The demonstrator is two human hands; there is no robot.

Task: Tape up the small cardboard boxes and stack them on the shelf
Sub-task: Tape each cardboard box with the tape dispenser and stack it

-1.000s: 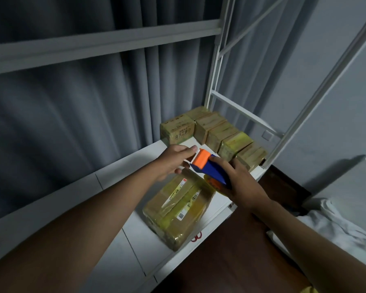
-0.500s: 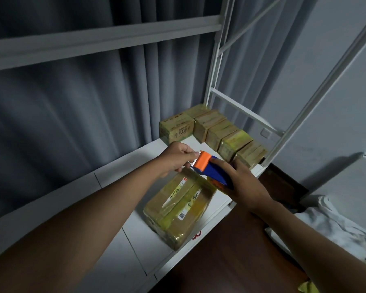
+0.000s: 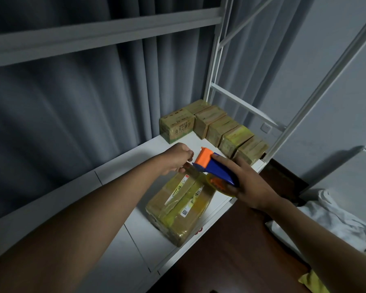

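Here, one large taped box [image 3: 183, 206] lies on the white shelf [image 3: 135, 229]; six small boxes [image 3: 220, 127] line its far corner. The right hand [image 3: 247, 185] grips one blue-and-orange tape dispenser [image 3: 213, 167] above it; the left hand [image 3: 175, 158] pinches the tape end.

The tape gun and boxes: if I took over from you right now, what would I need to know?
Right hand: grips the blue-and-orange tape gun above the box's far end.
Left hand: fingers curled at the gun's orange head, seemingly pinching the tape end; the tape itself is hard to see.
Box being taped: lies on the white shelf near its front edge, already shiny with tape.
Done: a row of small boxes stands at the shelf's far end.
Left: lay this strip, cut it, then put the box with the others.
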